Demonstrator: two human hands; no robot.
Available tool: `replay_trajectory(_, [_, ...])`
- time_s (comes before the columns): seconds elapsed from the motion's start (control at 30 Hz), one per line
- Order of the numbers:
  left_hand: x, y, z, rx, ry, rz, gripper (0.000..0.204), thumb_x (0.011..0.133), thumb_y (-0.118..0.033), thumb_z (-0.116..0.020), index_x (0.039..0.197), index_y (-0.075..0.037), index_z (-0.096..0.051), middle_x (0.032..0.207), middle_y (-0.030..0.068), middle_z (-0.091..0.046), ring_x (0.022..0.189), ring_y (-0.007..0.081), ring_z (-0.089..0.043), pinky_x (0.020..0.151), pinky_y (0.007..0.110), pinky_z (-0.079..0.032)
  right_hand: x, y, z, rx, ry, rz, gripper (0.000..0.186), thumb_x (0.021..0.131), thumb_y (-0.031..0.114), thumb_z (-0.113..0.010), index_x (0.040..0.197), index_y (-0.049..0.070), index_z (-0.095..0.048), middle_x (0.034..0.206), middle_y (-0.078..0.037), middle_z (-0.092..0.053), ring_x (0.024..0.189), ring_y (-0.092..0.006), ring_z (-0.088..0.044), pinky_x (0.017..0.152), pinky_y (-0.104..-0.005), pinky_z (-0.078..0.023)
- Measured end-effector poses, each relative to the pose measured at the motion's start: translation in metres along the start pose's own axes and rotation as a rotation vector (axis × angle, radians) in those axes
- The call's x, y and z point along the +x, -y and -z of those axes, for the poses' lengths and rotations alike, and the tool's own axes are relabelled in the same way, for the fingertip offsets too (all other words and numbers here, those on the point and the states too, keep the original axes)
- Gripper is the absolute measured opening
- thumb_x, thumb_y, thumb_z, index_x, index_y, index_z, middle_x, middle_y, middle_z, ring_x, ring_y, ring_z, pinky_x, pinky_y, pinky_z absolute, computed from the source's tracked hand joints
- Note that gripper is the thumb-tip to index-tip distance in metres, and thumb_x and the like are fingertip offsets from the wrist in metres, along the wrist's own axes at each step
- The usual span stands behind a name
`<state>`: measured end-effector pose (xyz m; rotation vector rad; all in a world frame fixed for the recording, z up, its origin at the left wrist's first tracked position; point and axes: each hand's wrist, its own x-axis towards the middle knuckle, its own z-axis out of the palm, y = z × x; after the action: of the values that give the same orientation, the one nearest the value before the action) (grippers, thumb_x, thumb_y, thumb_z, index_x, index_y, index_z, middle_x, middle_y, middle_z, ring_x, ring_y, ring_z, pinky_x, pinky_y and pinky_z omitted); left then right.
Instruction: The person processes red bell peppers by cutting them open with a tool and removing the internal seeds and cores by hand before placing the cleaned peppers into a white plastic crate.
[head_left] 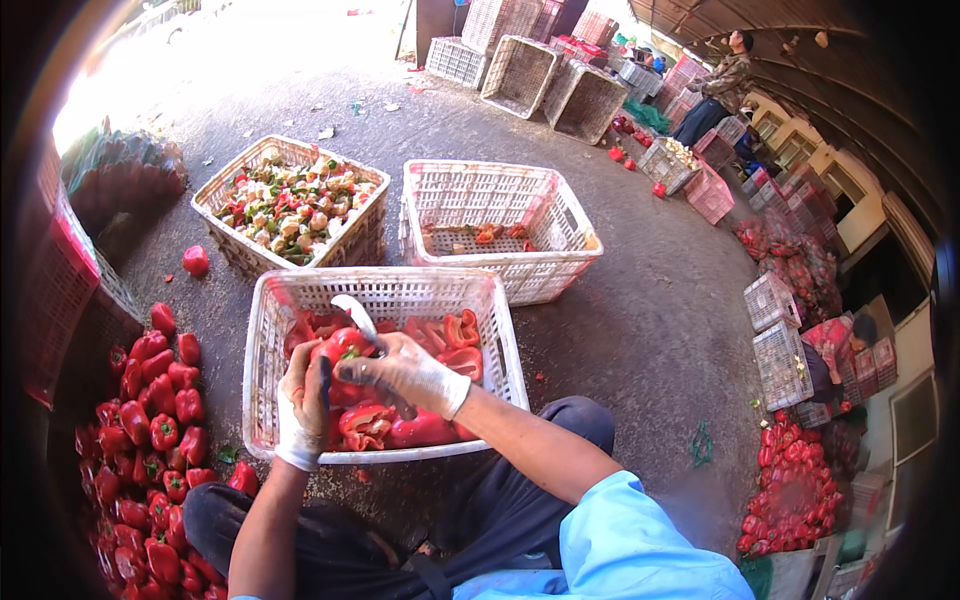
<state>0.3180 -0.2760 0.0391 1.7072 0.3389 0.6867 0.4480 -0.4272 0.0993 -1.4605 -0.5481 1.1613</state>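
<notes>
- The left hand [303, 400] is closed round a red pepper [343, 347]; the right hand [405, 372] grips a curved knife [357, 316] set into it, over the white basket [385, 290] of cut pepper halves.
- Beyond the hands, one basket [290, 200] holds stems and cores, and another [495, 225] holds few scraps.
- Whole peppers [150, 420] are heaped left of the left hand.
- Grey concrete floor [650, 300]; stacked crates [520, 70] stand far off.
</notes>
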Motion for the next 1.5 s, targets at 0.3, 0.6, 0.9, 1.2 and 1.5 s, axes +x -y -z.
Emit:
replay_trajectory(0.3, [0.000, 0.000, -0.012, 0.018, -0.177, 0.090, 0.029, 0.106, -0.026, -0.061, 0.095, -0.001, -0.069, 0.074, -0.0001, -0.063, 0.074, 0.0085, -0.055, 0.067, 0.030, -0.048, 0.004, -0.001, -0.003, -0.124, -0.035, -0.066, 0.044, 0.087, 0.043, -0.085, 0.102, 0.004, -0.071, 0.059, 0.001, -0.054, 0.041, -0.0099, -0.051, 0.033, -0.0284, -0.038])
replay_trajectory(0.6, [-0.003, 0.014, -0.009, -0.132, -0.205, 0.338, 0.036, 0.102, -0.030, -0.067, 0.086, 0.002, -0.071, 0.067, 0.0010, -0.062, 0.068, 0.0054, -0.051, 0.061, 0.030, -0.045, 0.016, -0.019, -0.018, -0.579, -0.266, 0.481, 0.030, 0.085, 0.016, -0.087, 0.106, -0.001, -0.075, 0.091, -0.006, -0.077, 0.081, -0.0092, -0.067, 0.073, -0.0309, -0.055])
replay_trajectory(0.9, [0.007, 0.005, -0.010, -0.472, -0.115, 0.357, 0.029, 0.105, -0.027, -0.066, 0.094, 0.000, -0.071, 0.084, -0.0043, -0.062, 0.079, 0.0037, -0.051, 0.072, 0.024, -0.046, 0.000, -0.006, -0.014, -0.130, -0.207, 0.013, 0.052, 0.097, 0.040, -0.071, 0.124, -0.005, -0.069, 0.091, -0.004, -0.072, 0.046, -0.0073, -0.052, 0.035, -0.0234, -0.041])
replay_trajectory(1.2, [0.005, -0.015, -0.004, -0.631, -0.055, 0.409, 0.023, 0.104, -0.025, -0.069, 0.103, -0.002, -0.073, 0.091, -0.0051, -0.065, 0.084, 0.0021, -0.056, 0.076, 0.021, -0.049, -0.007, -0.013, -0.006, -0.137, -0.047, 0.188, 0.033, 0.100, 0.020, -0.069, 0.130, 0.005, -0.068, 0.114, -0.011, -0.059, 0.078, -0.0138, -0.066, 0.047, -0.0254, -0.052])
replay_trajectory(1.5, [0.004, -0.012, -0.002, -0.712, -0.066, 0.407, 0.023, 0.103, -0.024, -0.070, 0.102, -0.002, -0.072, 0.093, -0.0026, -0.068, 0.084, 0.0042, -0.059, 0.077, 0.022, -0.051, 0.002, -0.011, -0.003, 0.052, -0.038, 0.002, 0.039, 0.096, 0.032, -0.073, 0.120, 0.002, -0.070, 0.091, -0.004, -0.063, 0.079, -0.0123, -0.068, 0.055, -0.0258, -0.056])
